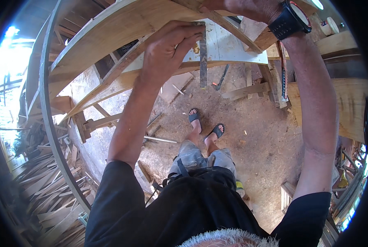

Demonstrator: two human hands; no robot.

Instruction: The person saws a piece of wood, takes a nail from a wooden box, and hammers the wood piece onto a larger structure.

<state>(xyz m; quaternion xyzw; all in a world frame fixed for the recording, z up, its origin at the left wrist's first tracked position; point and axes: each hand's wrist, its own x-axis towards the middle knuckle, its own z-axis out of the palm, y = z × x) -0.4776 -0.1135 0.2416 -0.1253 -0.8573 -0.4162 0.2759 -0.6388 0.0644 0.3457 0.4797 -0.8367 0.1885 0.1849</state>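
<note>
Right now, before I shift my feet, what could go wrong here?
The narrow, flat grey strip pinched by your bare left hand might slip and fall near your dark open-toed sandals. Stepping sideways, you could trip on the long, thin pale strip lying on the brown floor.

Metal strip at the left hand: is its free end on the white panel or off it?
Off it: the free end of the metal strip shows against the floor, past the white panel.
</note>
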